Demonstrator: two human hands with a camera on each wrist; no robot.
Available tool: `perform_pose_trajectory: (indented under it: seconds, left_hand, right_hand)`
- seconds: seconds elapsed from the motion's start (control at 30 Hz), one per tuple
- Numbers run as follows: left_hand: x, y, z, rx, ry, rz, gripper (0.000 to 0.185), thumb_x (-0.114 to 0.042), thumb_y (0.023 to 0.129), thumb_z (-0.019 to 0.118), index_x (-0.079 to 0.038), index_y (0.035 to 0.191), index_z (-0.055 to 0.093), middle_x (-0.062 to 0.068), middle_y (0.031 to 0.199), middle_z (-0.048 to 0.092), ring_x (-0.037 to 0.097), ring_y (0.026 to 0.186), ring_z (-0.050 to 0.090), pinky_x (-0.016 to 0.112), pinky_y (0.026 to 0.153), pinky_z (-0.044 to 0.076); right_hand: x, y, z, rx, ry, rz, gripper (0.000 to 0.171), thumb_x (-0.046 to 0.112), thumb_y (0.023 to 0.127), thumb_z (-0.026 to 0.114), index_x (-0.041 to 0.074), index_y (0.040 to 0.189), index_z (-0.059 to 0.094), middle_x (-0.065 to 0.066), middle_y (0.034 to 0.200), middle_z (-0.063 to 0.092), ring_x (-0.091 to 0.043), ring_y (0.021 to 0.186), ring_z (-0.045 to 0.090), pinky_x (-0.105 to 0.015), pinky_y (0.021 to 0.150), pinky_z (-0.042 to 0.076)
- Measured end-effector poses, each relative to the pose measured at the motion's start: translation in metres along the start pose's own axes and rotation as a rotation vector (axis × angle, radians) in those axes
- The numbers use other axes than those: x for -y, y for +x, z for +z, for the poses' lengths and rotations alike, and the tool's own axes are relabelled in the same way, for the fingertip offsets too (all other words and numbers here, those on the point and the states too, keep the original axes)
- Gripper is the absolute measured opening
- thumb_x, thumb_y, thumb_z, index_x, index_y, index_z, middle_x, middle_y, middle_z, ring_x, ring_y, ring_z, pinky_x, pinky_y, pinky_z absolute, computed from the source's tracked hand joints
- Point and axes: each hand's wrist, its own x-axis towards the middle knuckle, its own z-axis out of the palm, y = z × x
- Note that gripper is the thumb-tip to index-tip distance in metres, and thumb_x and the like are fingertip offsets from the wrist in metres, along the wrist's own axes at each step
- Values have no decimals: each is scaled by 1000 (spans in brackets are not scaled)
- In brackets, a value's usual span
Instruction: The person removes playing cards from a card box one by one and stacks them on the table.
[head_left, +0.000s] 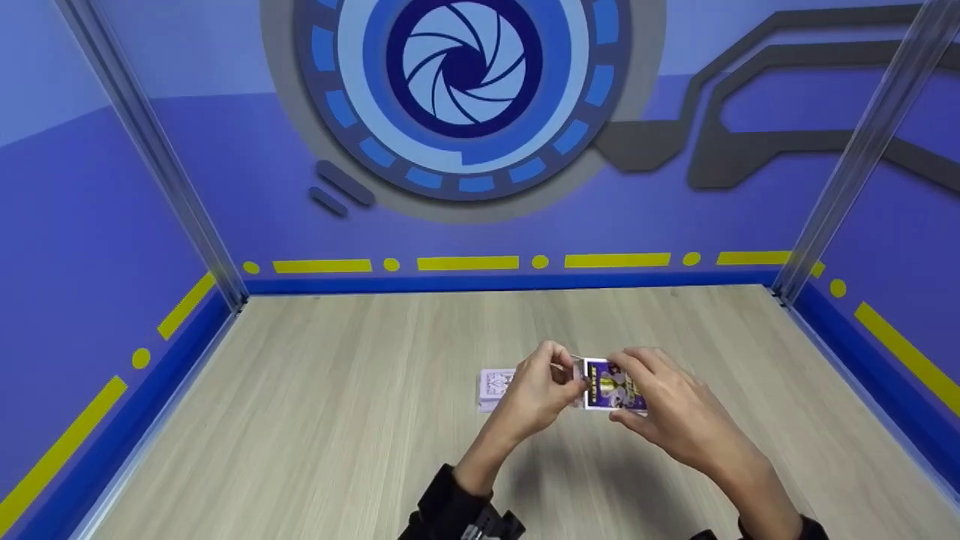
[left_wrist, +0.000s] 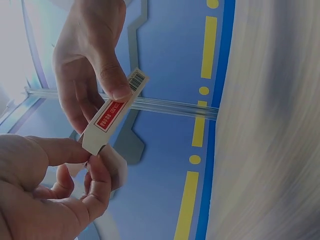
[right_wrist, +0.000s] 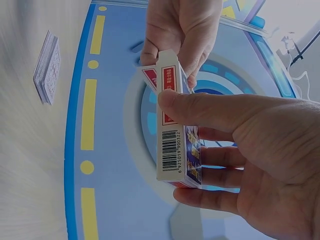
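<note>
A small playing-card box (head_left: 606, 386) with a purple printed face is held above the table by both hands. My right hand (head_left: 675, 409) grips it along its long sides, thumb on the white barcode side in the right wrist view. At its left end, my left hand (head_left: 534, 396) pinches the box's edge or flap between thumb and fingers. That end stands open, and a red-and-white flap (right_wrist: 150, 77) sticks out there. A deck of cards (head_left: 493, 385) with patterned backs lies stacked on the table, partly behind my left hand.
The wooden table (head_left: 337, 420) extends to all sides beneath my hands. Blue printed panels (head_left: 465, 240) with yellow dashes enclose it at the back and both sides. Metal posts (head_left: 161, 161) rise at the back corners.
</note>
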Motion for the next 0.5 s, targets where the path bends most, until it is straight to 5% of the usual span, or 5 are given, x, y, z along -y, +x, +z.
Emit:
perform_pose_trajectory:
  seconds: [0.27,0.5]
  left_hand:
    - [-4,1,-12,-32,30,9,30,7,91,62,-10,113,53,2,98,64,9,83,57,23,64,46]
    - [-10,-3,-25,-53,261,113,44,5,93,57,-16,131,66,-1,105,65,8,79,52,23,66,42]
  right_hand:
    - [-6,0,-1,-1,19,40,67,18,75,95,8,132,63,-12,127,63,-29,112,61,-50,85,55]
    - [-10,-1,-5,-7,14,97,68,22,77,93,7,135,61,-14,129,62,-28,106,62,-49,80,56]
